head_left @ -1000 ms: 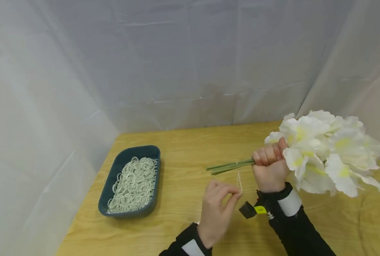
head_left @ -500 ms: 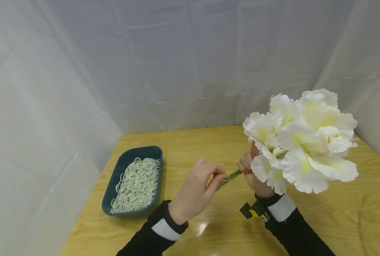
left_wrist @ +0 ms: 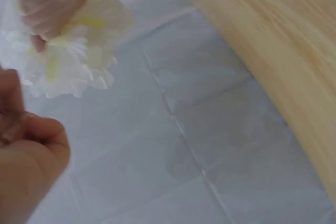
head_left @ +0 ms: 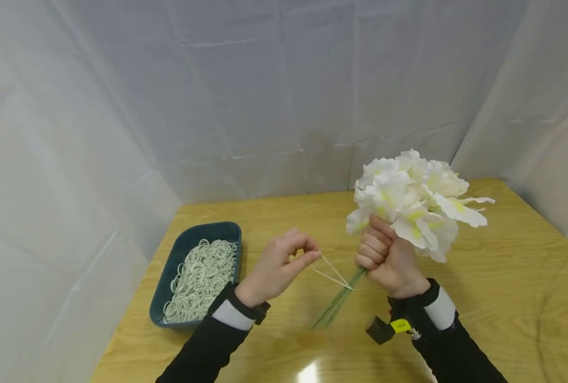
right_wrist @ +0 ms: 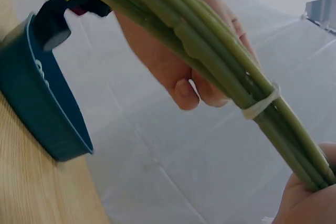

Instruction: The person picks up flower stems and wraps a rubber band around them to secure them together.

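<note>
My right hand [head_left: 391,260] grips the green stems [head_left: 339,300] of a bunch of artificial white flowers [head_left: 408,197], just beneath the blooms. The bunch is tilted, blooms up and stem ends down to the left. Thumb and fingertips of my left hand [head_left: 284,260] pinch a thin pale rubber band [head_left: 334,274], stretched in a narrow V to the stems below the right hand. A pale band [right_wrist: 262,103] wraps tightly across the stems in the right wrist view, with the left hand [right_wrist: 163,51] behind them. The left wrist view is blurred.
A dark teal tub [head_left: 157,298] full of loose pale rubber bands [head_left: 202,276] stands on the left of the wooden table [head_left: 274,346], close to the left sleeve. Pale sheeting [head_left: 265,106] hangs behind the table and at both sides.
The bunch has swung from nearly level to more upright, its blooms moving left. My left hand went to the stems, then drew back left, and the rubber band is now stretched from them.
</note>
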Available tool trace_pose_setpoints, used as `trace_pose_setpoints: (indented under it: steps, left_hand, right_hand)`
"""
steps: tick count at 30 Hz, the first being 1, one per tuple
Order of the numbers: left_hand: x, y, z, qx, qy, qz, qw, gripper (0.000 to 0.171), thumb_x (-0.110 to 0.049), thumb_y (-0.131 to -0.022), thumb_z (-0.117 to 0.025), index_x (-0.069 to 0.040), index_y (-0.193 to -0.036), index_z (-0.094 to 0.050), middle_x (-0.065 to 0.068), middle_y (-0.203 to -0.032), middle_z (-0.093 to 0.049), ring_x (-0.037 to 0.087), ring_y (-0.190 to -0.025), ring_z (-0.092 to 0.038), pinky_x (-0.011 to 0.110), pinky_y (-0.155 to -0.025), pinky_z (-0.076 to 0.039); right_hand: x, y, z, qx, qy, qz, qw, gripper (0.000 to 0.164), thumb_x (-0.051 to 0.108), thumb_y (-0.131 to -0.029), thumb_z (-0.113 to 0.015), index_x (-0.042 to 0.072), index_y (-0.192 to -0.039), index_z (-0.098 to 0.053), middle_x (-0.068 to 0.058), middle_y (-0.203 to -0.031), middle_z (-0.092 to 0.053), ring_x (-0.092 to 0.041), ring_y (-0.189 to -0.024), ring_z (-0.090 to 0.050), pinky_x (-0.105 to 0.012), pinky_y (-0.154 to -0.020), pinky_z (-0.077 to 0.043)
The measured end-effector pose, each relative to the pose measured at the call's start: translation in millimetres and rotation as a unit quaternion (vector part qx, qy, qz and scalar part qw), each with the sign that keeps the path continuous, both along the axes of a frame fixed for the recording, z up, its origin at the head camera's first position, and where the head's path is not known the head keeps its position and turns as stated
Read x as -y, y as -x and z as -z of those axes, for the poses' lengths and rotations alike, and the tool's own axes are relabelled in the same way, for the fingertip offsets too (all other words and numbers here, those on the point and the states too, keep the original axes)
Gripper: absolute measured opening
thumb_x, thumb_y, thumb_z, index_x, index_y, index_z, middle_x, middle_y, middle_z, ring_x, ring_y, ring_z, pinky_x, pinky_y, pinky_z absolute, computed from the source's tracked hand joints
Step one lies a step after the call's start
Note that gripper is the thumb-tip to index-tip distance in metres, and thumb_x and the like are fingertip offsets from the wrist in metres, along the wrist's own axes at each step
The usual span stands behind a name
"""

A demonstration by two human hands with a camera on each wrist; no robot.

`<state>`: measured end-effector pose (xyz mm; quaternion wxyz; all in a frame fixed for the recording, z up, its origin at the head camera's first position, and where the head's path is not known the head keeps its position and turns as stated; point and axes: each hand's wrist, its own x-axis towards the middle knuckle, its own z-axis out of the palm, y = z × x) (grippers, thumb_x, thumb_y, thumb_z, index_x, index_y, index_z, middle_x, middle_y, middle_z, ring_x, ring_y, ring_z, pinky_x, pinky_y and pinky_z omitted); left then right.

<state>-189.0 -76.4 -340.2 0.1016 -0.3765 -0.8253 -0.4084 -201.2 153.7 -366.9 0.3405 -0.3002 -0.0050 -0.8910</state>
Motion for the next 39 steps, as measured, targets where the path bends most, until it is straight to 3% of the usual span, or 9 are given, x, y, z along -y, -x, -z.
trace_pose_setpoints:
  steps: [5, 10, 14, 19, 22, 25, 29, 35, 39]
  left_hand:
    - [-1, 10.4, 14.3, -0.038, -0.020, 0.039, 0.9983, 0.006, -0.003, -0.096, -0.063, -0.004, -0.091, -0.067, 0.007, -0.085, -0.064, 0.010, -0.078, -0.049, 0.026, -0.069, -0.044]
    - [-17, 15.8, 39.1, -0.112, -0.054, 0.046, 0.9912, 0.010, -0.010, -0.101, -0.059, -0.006, -0.093, -0.064, 0.006, -0.083, -0.060, 0.015, -0.077, -0.049, 0.029, -0.069, -0.045]
    - [-34, 11.9, 59.1, -0.129, -0.103, 0.022, 0.9860, 0.010, -0.005, -0.101, -0.056, -0.005, -0.094, -0.062, 0.007, -0.083, -0.057, 0.015, -0.076, -0.046, 0.027, -0.067, -0.042]
    - [-57, -1.1, 79.4, -0.137, -0.147, -0.018, 0.9795, 0.009, 0.003, -0.093, -0.062, -0.005, -0.091, -0.064, 0.008, -0.083, -0.064, 0.016, -0.077, -0.052, 0.023, -0.070, -0.046]
    - [-71, -12.2, 84.9, -0.150, -0.150, -0.043, 0.9763, 0.001, -0.005, -0.094, -0.067, -0.006, -0.093, -0.067, 0.007, -0.085, -0.068, 0.018, -0.077, -0.057, 0.021, -0.071, -0.048]
    - [-82, -26.1, 84.8, -0.150, -0.139, -0.080, 0.9756, 0.005, -0.011, -0.096, -0.066, -0.006, -0.093, -0.068, 0.007, -0.089, -0.072, 0.018, -0.078, -0.059, 0.018, -0.073, -0.047]
    - [-92, -42.6, 79.5, -0.135, -0.108, -0.109, 0.9790, 0.006, -0.013, -0.095, -0.067, -0.009, -0.091, -0.068, 0.004, -0.090, -0.076, 0.016, -0.079, -0.058, 0.017, -0.075, -0.045]
    - [-85, -52.3, 70.3, -0.168, -0.036, -0.115, 0.9784, 0.007, -0.012, -0.093, -0.069, -0.009, -0.087, -0.070, 0.000, -0.086, -0.075, 0.011, -0.079, -0.057, 0.015, -0.074, -0.044]
    - [-78, -55.2, 60.6, -0.152, -0.009, -0.115, 0.9817, 0.006, -0.011, -0.092, -0.070, -0.009, -0.087, -0.072, 0.000, -0.084, -0.075, 0.011, -0.078, -0.057, 0.016, -0.071, -0.045]
  right_hand:
    - [-8, -4.8, -7.1, 0.092, 0.024, -0.054, 0.994, 0.053, 0.018, -0.108, -0.042, 0.020, -0.062, -0.016, 0.006, -0.058, -0.014, -0.008, -0.050, -0.009, -0.023, -0.055, -0.006]
    - [-16, -10.8, -12.7, 0.180, 0.073, -0.047, 0.980, 0.053, 0.016, -0.105, -0.046, 0.023, -0.061, -0.017, 0.008, -0.057, -0.015, -0.007, -0.050, -0.011, -0.023, -0.056, -0.008]
    - [-21, -13.5, -14.7, 0.250, 0.118, 0.005, 0.961, 0.052, 0.016, -0.102, -0.046, 0.022, -0.059, -0.017, 0.008, -0.056, -0.014, -0.007, -0.050, -0.010, -0.023, -0.056, -0.008]
    - [-28, -13.2, -18.5, 0.315, 0.165, 0.080, 0.931, 0.054, 0.027, -0.104, -0.040, 0.019, -0.056, -0.016, 0.008, -0.056, -0.011, -0.009, -0.050, -0.008, -0.023, -0.057, -0.007]
    - [-31, -10.8, -20.9, 0.339, 0.181, 0.114, 0.916, 0.055, 0.028, -0.103, -0.039, 0.018, -0.055, -0.015, 0.007, -0.055, -0.011, -0.009, -0.050, -0.007, -0.024, -0.057, -0.006]
    - [-33, -7.5, -23.2, 0.353, 0.184, 0.153, 0.905, 0.052, 0.021, -0.098, -0.042, 0.016, -0.054, -0.016, 0.006, -0.053, -0.011, -0.009, -0.049, -0.007, -0.024, -0.055, -0.005]
    - [-36, -4.0, -22.6, 0.326, 0.182, 0.203, 0.905, 0.049, 0.017, -0.094, -0.043, 0.014, -0.053, -0.017, 0.004, -0.052, -0.012, -0.010, -0.047, -0.008, -0.024, -0.053, -0.005]
    - [-30, -0.4, -14.5, 0.191, 0.198, 0.261, 0.925, 0.048, 0.013, -0.097, -0.040, 0.014, -0.055, -0.015, 0.003, -0.052, -0.012, -0.010, -0.046, -0.007, -0.023, -0.052, -0.006]
    - [-17, 1.8, -9.6, 0.108, 0.200, 0.321, 0.919, 0.049, 0.011, -0.101, -0.040, 0.015, -0.059, -0.015, 0.004, -0.053, -0.012, -0.008, -0.046, -0.007, -0.021, -0.051, -0.005]
